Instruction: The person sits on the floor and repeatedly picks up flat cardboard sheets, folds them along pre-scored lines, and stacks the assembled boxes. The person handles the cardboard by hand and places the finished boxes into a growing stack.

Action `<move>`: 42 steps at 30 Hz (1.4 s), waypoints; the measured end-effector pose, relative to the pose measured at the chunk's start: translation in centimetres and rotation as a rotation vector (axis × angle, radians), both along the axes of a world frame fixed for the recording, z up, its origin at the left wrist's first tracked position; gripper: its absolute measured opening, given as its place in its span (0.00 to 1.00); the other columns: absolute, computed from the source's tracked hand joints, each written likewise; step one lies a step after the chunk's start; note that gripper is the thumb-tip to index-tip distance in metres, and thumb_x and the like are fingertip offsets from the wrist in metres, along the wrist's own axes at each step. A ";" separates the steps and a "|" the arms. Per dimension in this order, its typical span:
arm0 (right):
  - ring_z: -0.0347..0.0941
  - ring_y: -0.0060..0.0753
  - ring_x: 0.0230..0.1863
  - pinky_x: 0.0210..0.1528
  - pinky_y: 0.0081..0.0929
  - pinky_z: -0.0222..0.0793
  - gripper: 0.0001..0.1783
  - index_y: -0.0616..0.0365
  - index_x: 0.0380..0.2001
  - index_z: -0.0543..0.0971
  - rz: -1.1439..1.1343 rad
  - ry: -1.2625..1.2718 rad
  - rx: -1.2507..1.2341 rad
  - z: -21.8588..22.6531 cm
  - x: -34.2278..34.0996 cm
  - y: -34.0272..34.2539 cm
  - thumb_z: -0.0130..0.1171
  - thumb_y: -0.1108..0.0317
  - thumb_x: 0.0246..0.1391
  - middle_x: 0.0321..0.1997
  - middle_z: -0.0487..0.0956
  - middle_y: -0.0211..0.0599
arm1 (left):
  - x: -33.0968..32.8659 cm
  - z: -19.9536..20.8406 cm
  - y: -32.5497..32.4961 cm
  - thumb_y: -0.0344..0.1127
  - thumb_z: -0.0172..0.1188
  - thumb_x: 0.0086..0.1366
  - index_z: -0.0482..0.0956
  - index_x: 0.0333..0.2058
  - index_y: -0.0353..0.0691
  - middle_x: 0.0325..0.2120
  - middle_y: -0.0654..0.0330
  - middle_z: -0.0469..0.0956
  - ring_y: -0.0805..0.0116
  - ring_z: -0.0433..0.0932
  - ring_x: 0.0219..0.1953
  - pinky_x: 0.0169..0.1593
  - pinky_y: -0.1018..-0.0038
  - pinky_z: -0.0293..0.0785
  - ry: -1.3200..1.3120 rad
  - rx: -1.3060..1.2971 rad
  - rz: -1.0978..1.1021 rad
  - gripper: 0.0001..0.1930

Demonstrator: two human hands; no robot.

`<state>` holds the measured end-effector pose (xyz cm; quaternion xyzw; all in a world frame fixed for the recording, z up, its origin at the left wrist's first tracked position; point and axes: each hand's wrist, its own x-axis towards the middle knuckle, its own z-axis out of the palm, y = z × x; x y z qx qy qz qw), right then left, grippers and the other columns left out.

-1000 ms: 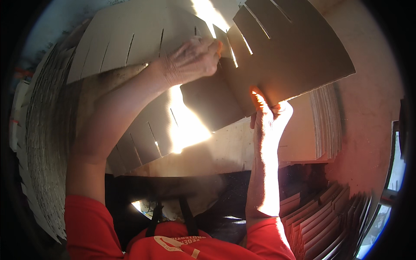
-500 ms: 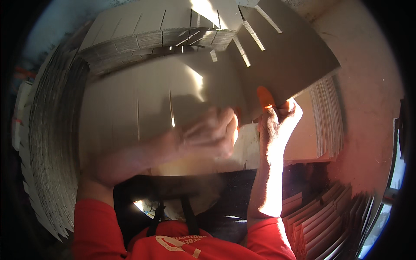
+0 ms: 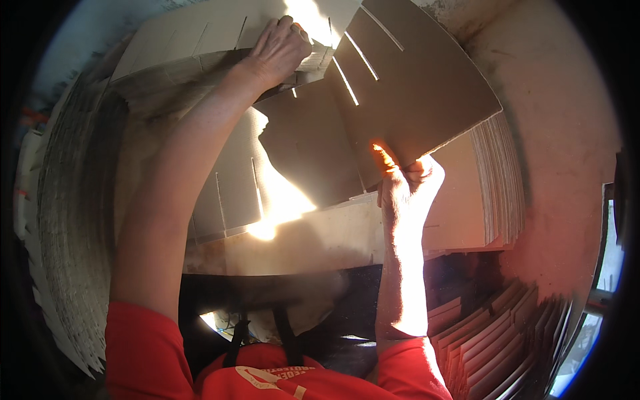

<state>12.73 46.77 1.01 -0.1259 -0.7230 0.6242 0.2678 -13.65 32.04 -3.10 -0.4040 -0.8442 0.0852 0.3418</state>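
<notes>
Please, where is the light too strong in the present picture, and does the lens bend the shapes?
In the head view, glare burns out a patch of the slotted cardboard and much of the right forearm; also in the head view, the fisheye bows the left stack and the corners go black.

Over on the left, a thick stack of greyish sheets; lower right, thin reddish sheets stand in rows.
</notes>
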 end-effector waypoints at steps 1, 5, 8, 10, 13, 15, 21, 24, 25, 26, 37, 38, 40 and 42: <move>0.54 0.10 0.08 0.11 0.16 0.46 0.04 0.65 0.26 0.80 0.008 0.017 -0.015 -0.4 0.0 0.3 0.58 0.81 0.54 0.13 0.68 0.23 | 0.0 0.4 0.3 0.22 0.58 0.54 0.77 0.30 0.33 0.27 0.58 0.78 0.62 0.75 0.39 0.40 0.65 0.74 -0.017 -0.035 -0.007 0.04; 0.53 0.10 0.08 0.11 0.16 0.46 0.06 0.64 0.23 0.78 0.001 0.042 -0.058 -1.3 -0.2 1.0 0.60 0.79 0.54 0.12 0.68 0.23 | 1.5 1.0 0.1 0.23 0.59 0.52 0.77 0.28 0.35 0.25 0.58 0.77 0.63 0.75 0.39 0.39 0.68 0.78 0.011 0.051 -0.118 0.04; 0.54 0.10 0.08 0.11 0.16 0.46 0.06 0.64 0.22 0.78 -0.011 0.055 -0.080 -1.0 -0.4 0.6 0.60 0.79 0.53 0.13 0.69 0.23 | 2.0 1.2 -0.4 0.22 0.59 0.52 0.77 0.29 0.34 0.24 0.57 0.76 0.66 0.76 0.39 0.35 0.72 0.80 0.043 0.091 -0.217 0.05; 0.56 0.11 0.12 0.15 0.16 0.49 0.06 0.64 0.23 0.78 -0.016 0.059 -0.070 -0.7 -0.3 0.6 0.61 0.77 0.54 0.15 0.70 0.23 | 2.9 1.4 -0.1 0.21 0.59 0.51 0.77 0.30 0.33 0.24 0.57 0.75 0.67 0.77 0.38 0.31 0.74 0.81 0.140 0.045 -0.307 0.06; 0.62 0.14 0.25 0.29 0.18 0.60 0.10 0.66 0.26 0.77 0.026 0.011 -0.035 -0.5 0.0 0.8 0.62 0.70 0.56 0.22 0.73 0.24 | 4.6 1.8 0.2 0.26 0.60 0.50 0.79 0.36 0.31 0.30 0.59 0.76 0.65 0.76 0.38 0.36 0.72 0.79 0.022 -0.170 -0.100 0.12; 0.63 0.15 0.29 0.33 0.19 0.63 0.12 0.66 0.27 0.76 0.056 -0.009 0.002 -0.8 0.1 1.3 0.63 0.67 0.56 0.25 0.73 0.24 | 5.0 2.0 0.2 0.26 0.60 0.48 0.79 0.36 0.30 0.29 0.59 0.76 0.66 0.76 0.37 0.34 0.71 0.79 0.018 -0.192 -0.063 0.14; 0.62 0.15 0.29 0.32 0.18 0.61 0.13 0.66 0.27 0.76 0.080 -0.036 -0.014 -0.8 -0.3 1.1 0.64 0.66 0.56 0.25 0.73 0.25 | 7.6 2.7 0.0 0.26 0.60 0.46 0.80 0.34 0.28 0.28 0.58 0.76 0.66 0.76 0.35 0.29 0.72 0.77 0.022 -0.096 -0.254 0.14; 0.61 0.14 0.28 0.31 0.17 0.60 0.14 0.66 0.27 0.76 0.085 -0.059 -0.069 -0.4 -0.3 1.1 0.67 0.66 0.55 0.25 0.72 0.24 | 10.0 3.0 0.4 0.25 0.60 0.45 0.79 0.34 0.27 0.29 0.57 0.76 0.67 0.76 0.35 0.29 0.74 0.77 -0.024 -0.038 -0.403 0.14; 0.61 0.14 0.27 0.31 0.16 0.60 0.14 0.66 0.28 0.76 0.078 -0.093 -0.055 0.0 -0.3 1.3 0.68 0.66 0.55 0.24 0.72 0.24 | 10.4 3.0 0.5 0.25 0.60 0.45 0.79 0.34 0.27 0.30 0.57 0.76 0.67 0.76 0.35 0.29 0.74 0.77 -0.035 -0.058 -0.362 0.14; 0.61 0.14 0.26 0.30 0.16 0.60 0.14 0.65 0.28 0.76 0.072 -0.127 -0.038 0.4 -0.2 1.3 0.69 0.66 0.54 0.24 0.72 0.24 | 10.6 3.0 0.4 0.24 0.60 0.44 0.79 0.34 0.27 0.30 0.56 0.76 0.67 0.76 0.35 0.29 0.74 0.77 -0.045 -0.076 -0.319 0.14; 0.63 0.12 0.24 0.29 0.15 0.61 0.06 0.64 0.34 0.80 0.027 0.000 0.039 2.2 0.6 1.2 0.65 0.73 0.57 0.21 0.74 0.24 | 9.9 2.1 0.6 0.23 0.59 0.43 0.72 0.16 0.33 0.29 0.52 0.75 0.61 0.76 0.34 0.28 0.67 0.77 -0.184 -0.017 -0.295 0.04; 0.62 0.12 0.23 0.28 0.14 0.61 0.06 0.64 0.34 0.80 0.035 -0.016 0.030 2.1 0.7 1.5 0.65 0.73 0.56 0.21 0.74 0.24 | 10.4 2.5 0.6 0.23 0.59 0.43 0.71 0.16 0.34 0.29 0.52 0.75 0.61 0.76 0.34 0.27 0.67 0.77 -0.218 -0.005 -0.339 0.04; 0.61 0.12 0.19 0.23 0.14 0.57 0.04 0.64 0.32 0.80 0.023 -0.009 0.018 2.1 0.6 1.5 0.63 0.75 0.55 0.20 0.74 0.25 | 10.7 2.6 0.7 0.23 0.59 0.42 0.70 0.16 0.34 0.28 0.52 0.74 0.60 0.75 0.33 0.27 0.66 0.76 -0.214 0.062 -0.417 0.05; 0.60 0.13 0.11 0.14 0.14 0.50 0.04 0.65 0.29 0.81 -0.012 0.037 0.011 2.3 0.3 1.0 0.58 0.80 0.52 0.18 0.76 0.30 | 11.0 2.6 0.8 0.23 0.58 0.42 0.69 0.15 0.35 0.26 0.54 0.72 0.60 0.73 0.31 0.26 0.65 0.74 -0.137 0.171 -0.481 0.06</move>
